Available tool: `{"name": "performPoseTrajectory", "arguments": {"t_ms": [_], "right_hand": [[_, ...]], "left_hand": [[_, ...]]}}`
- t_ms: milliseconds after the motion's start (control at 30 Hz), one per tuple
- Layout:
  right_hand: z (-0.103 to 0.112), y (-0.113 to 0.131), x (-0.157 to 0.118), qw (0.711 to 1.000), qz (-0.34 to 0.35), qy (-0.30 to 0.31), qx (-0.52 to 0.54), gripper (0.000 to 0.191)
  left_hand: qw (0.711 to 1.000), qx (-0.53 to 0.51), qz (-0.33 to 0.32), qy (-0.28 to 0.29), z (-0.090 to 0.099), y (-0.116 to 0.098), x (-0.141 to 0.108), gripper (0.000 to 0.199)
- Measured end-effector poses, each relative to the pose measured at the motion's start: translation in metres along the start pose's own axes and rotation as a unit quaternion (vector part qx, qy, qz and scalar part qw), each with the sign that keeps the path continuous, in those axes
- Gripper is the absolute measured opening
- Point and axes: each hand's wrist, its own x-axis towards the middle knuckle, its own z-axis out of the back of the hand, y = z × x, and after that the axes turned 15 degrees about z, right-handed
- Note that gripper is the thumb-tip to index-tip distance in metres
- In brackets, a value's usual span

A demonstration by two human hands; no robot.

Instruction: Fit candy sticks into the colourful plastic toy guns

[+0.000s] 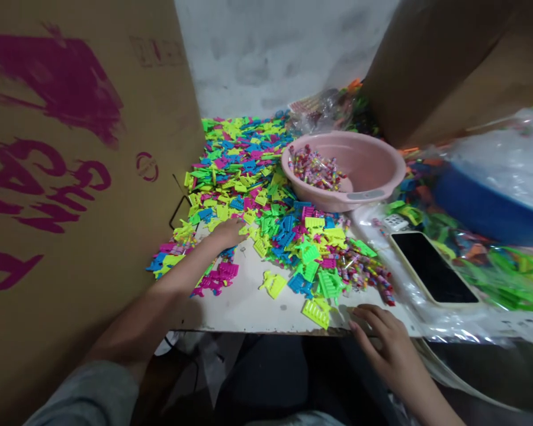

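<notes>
My left hand (228, 234) reaches into a wide heap of small flat plastic pieces (244, 165) in yellow, green, blue and pink. Its fingertips touch yellow pieces, but they are partly hidden and blurred, so their grip is unclear. My right hand (379, 331) rests at the table's front edge with fingers and thumb apart, holding nothing. Just left of it lies a yellow comb-like piece (316, 312). Another yellow piece (273, 284) lies on the bare white tabletop (249, 310). Pink pieces (217, 279) are grouped below my left wrist. Small wrapped candies (364, 269) lie right of the heap.
A pink basin (373, 157) partly filled with wrapped candies stands behind. A phone (433, 266) lies on clear plastic bags at the right, near a blue tub (488, 201). A tall cardboard box (128, 112) walls the left side; another box (462, 77) stands back right.
</notes>
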Motion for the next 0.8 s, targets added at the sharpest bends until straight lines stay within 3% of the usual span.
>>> {"name": "performPoseTrajectory", "arguments": {"t_ms": [167,367,567,700,800], "right_hand": [[0.001,0.0,-0.006,1.0,-0.013,-0.001,0.009,0.023],[-0.004,-0.002,-0.007,0.999,-0.005,0.019,0.029,0.021],[-0.001,-0.002,-0.006,1.0,-0.009,0.011,0.021,0.023],[-0.001,-0.001,-0.008,1.0,-0.018,0.004,0.01,0.022],[-0.004,0.002,-0.009,1.0,-0.018,0.011,0.005,0.02]], "left_hand": [[1.0,-0.004,-0.004,0.024,-0.01,0.009,-0.01,0.048],[0.999,-0.018,0.014,0.041,-0.007,0.025,-0.022,0.053],[0.996,-0.054,0.058,0.046,0.0,0.032,0.006,0.037],[0.989,-0.12,0.083,0.011,-0.003,0.019,0.026,0.036],[0.979,-0.183,0.089,0.023,-0.008,0.001,0.035,0.035]]}}
